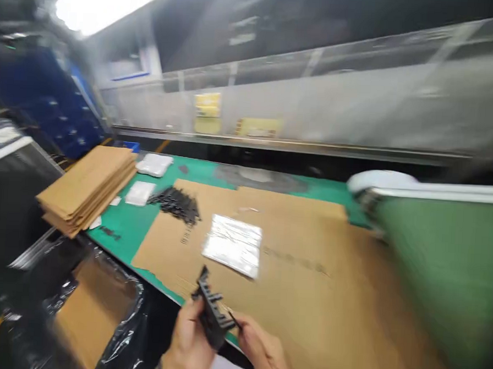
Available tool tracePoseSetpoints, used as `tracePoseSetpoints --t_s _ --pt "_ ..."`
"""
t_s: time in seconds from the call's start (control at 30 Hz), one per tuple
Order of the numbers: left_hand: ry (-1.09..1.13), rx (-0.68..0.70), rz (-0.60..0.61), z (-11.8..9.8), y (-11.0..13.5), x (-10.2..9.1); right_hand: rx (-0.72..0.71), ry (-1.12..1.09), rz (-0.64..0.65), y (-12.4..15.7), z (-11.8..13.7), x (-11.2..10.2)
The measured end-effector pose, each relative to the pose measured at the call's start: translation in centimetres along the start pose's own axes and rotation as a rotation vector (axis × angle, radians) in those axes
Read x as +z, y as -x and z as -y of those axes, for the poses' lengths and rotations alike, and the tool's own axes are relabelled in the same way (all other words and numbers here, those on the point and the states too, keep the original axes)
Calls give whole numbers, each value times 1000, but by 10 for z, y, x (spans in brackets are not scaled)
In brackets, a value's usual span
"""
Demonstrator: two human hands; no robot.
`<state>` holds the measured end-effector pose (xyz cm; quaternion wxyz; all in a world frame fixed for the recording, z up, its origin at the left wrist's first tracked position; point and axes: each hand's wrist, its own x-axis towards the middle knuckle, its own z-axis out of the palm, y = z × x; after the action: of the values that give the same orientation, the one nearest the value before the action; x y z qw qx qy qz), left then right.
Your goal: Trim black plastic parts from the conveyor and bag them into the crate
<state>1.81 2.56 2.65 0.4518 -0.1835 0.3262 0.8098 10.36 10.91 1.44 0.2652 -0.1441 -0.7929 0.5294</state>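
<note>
My left hand (191, 336) is closed around a black plastic part (213, 321) with a row of short ribs or prongs along one edge, held tilted near the bench's front edge. Beside its lower right end, my right hand (260, 345) pinches a thin dark piece (234, 319); whether that piece is separate or belongs to the part, I cannot tell. Beyond both hands, a shiny clear plastic bag or wrapped packet (233, 245) lies on the cardboard sheet (299, 286). A pile of small black plastic pieces (178, 204) sits at the back left of the cardboard.
Folded cardboard is stacked (89, 184) on the left end of the green bench mat (122, 230), near white packets (154, 165). Below stands a carton lined with a black bag (130, 310). A green conveyor belt (444, 261) flanks the right side.
</note>
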Motion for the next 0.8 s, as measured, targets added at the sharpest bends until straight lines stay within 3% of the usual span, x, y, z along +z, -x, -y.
tracePoseSetpoints --t_s 0.1,0.23,0.53,0.7,0.8 --pt "-87 -29 12 -5 1 0 -59 136 -19 0 16 -19" --pt "-192 -116 113 -3 5 -4 -184 303 25 -3 26 -33" --pt "-336 -188 108 1 10 -2 -281 555 54 0 29 -38" --pt "-318 -175 19 0 9 -3 -389 574 219 19 31 -31" --pt "-299 -148 49 -3 11 -4 -429 467 307 26 33 -31"
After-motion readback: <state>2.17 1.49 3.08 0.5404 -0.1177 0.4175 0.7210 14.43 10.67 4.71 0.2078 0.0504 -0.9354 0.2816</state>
